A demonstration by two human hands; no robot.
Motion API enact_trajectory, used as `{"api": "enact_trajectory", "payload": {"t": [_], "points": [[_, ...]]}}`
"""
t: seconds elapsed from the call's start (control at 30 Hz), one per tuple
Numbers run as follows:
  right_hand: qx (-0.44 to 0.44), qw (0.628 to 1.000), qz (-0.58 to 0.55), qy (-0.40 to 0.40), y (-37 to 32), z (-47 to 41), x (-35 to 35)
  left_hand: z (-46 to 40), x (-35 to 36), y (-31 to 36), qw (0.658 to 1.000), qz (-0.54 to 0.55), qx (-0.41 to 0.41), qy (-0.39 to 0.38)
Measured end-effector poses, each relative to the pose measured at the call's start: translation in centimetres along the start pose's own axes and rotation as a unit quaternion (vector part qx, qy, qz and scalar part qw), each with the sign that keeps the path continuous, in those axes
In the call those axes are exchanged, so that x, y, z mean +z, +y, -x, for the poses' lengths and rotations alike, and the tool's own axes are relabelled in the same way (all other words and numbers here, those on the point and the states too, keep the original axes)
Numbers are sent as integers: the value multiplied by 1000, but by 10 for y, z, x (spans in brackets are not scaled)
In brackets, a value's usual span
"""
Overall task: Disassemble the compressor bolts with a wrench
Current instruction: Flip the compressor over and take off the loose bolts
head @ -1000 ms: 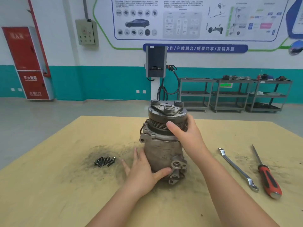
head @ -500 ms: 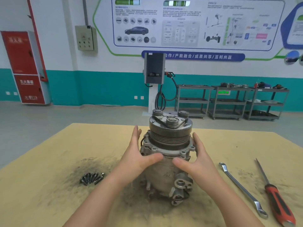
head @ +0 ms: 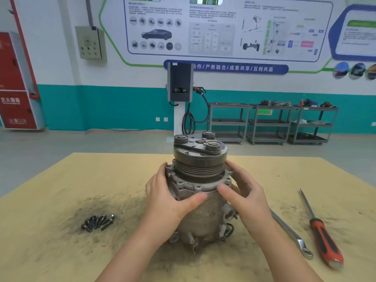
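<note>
1. The compressor (head: 200,192) stands upright, pulley end up, mid-table toward the near edge.
2. The left hand (head: 168,197) and right hand (head: 244,195) clasp its body from either side, fingers curled round it just under the front flange.
3. Removed bolts (head: 98,221) lie in a heap toward the left edge; the wrench (head: 291,234) and screwdriver (head: 323,235) lie untouched toward the right edge.
4. Judged step: the bolts look out, so the front section gets worked free; next calls for an even pull or twist.

The compressor (head: 200,192) is seen as dull, matt cast metal, grimy, with a darker ribbed pulley. The bolts (head: 98,222) are dark metal. The wrench (head: 291,234) is bright polished metal. The screwdriver (head: 323,239) is given a glossy red-and-black plastic handle. The table (head: 61,200) is matt yellowish board, smudged with black grime.
</note>
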State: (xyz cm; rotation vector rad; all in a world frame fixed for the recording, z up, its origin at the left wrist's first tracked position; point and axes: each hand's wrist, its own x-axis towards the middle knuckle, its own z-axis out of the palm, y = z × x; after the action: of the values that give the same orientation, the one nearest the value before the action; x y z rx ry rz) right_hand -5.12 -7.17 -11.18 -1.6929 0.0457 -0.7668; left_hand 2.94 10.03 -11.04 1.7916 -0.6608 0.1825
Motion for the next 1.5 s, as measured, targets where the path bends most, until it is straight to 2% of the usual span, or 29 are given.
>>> {"api": "enact_trajectory", "payload": {"t": [0.13, 0.23, 0.3, 0.5, 0.87, 1.03, 1.17, 1.2, 1.27, 1.33, 1.4, 1.47, 1.5], "points": [[-3, 998, -17, 64, -3, 9, 17, -2, -5, -5, 994, 110, -6, -28], [20, 996, -12, 91, -3, 8, 21, -1, -5, -7, 988, 154, -12, -22], [14, 995, -10, 98, -2, 9, 23, 0, -1, -9, 988, 154, -8, -7], [-3, 995, -13, 102, 4, 12, 34, -2, 14, -17, 996, 59, 50, 41], [-37, 990, -30, 131, 8, 8, 37, 1, 25, -19, 989, 95, 74, 91], [-15, 992, -41, 119, 7, 9, 33, -2, 19, -17, 993, 89, 57, 44], [-17, 992, 58, 112, 0, 8, 12, -5, -7, -18, 996, 77, -1, -53], [-10, 986, 93, 138, 0, 4, 1, -6, -17, -17, 996, 67, -5, -54], [52, 963, 179, 195, 7, -6, -30, -12, -44, -22, 1000, 20, 5, 10], [147, 931, 264, 206, 24, -12, -59, -21, -78, -40, 990, -115, -45, 65], [202, 916, 283, 199, 39, -11, -71, -24, -110, -63, 955, -252, -155, 19], [201, 918, 279, 198, 43, -9, -65, -22, -126, -80, 917, -307, -249, -55], [184, 922, 279, 197, 43, -8, -59, -21, -128, -85, 910, -312, -262, -78]]}}
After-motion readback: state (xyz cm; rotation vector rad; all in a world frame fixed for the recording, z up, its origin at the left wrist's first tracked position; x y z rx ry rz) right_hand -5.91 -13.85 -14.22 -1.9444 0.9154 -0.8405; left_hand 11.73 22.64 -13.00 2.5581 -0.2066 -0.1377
